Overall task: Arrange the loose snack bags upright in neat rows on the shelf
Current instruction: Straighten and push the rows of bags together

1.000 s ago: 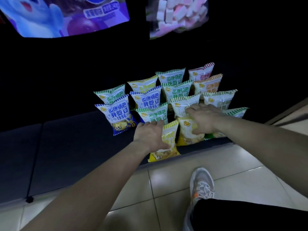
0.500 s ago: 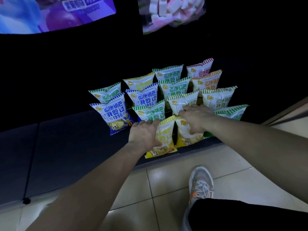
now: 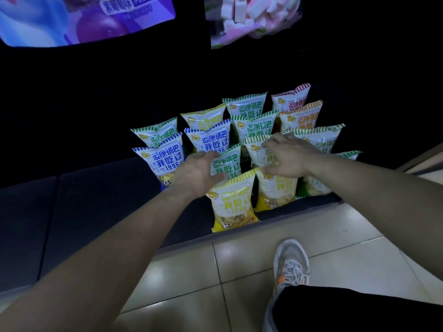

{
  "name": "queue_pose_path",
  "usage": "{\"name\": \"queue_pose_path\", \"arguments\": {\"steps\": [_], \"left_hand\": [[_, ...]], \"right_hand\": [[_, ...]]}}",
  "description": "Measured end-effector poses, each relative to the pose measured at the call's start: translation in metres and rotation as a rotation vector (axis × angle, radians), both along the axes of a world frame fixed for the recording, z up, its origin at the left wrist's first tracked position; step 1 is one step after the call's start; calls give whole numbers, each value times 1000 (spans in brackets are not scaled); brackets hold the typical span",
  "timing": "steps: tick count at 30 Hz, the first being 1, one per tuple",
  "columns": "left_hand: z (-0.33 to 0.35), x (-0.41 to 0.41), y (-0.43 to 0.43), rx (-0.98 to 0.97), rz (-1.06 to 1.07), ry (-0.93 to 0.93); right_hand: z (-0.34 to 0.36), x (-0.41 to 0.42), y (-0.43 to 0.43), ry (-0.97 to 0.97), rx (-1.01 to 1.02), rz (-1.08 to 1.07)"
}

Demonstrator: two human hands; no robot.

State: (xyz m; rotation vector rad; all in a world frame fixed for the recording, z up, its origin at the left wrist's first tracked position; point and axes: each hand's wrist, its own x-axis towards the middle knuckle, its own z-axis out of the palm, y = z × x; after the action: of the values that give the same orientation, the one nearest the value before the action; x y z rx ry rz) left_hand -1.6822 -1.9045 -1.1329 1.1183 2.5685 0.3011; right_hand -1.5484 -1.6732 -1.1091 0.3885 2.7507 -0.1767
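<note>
Several snack bags stand upright in rows on a low dark shelf (image 3: 100, 202). Two yellow-trimmed bags are in front, one on the left (image 3: 232, 204) and one on the right (image 3: 275, 191). Just behind them, my left hand (image 3: 197, 172) grips the left edge of a green-trimmed bag (image 3: 229, 161), fingers over its top and thumb on its face. My right hand (image 3: 288, 156) holds a pale yellow-green bag (image 3: 256, 152) the same way, covering its right half. A blue-trimmed bag (image 3: 163, 159) stands at the left end.
The shelf's left part (image 3: 48, 212) is bare dark surface. A tiled floor (image 3: 239, 264) lies below the shelf edge, with my grey shoe (image 3: 291, 262) on it. Lit posters (image 3: 84, 17) hang above. A shelf edge or frame rises at right (image 3: 422, 164).
Both hands have lifted off the two front yellow bags and moved back to the bags in the row behind. The front yellow bags now stand uncovered.
</note>
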Motion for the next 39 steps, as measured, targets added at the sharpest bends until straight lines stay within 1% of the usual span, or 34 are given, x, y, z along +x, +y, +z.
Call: {"name": "queue_pose_path", "arguments": {"steps": [5,10,16,21,25,29,33,39], "left_hand": [[-3,-28,22,-4,18,24],[-15,-38,38,-135,15,-63],[-24,-40,47,-237,-35,67],[-27,-44,45,-158,-45,100],[-28,-44,45,-157,-45,97],[-28,-43,48,-204,-76,116],[-23,-45,48,-231,-104,96],[-15,-44,38,-87,-91,275]], "right_hand": [[2,-16,14,31,-63,-64],[-9,-34,19,-2,-10,-44],[-16,-46,23,24,74,-58],[-18,-49,20,-2,187,-70],[-21,-51,18,16,266,-73],[-24,-51,20,54,261,-93],[-24,-49,22,101,255,-77],[-21,-46,22,138,251,-67]]}}
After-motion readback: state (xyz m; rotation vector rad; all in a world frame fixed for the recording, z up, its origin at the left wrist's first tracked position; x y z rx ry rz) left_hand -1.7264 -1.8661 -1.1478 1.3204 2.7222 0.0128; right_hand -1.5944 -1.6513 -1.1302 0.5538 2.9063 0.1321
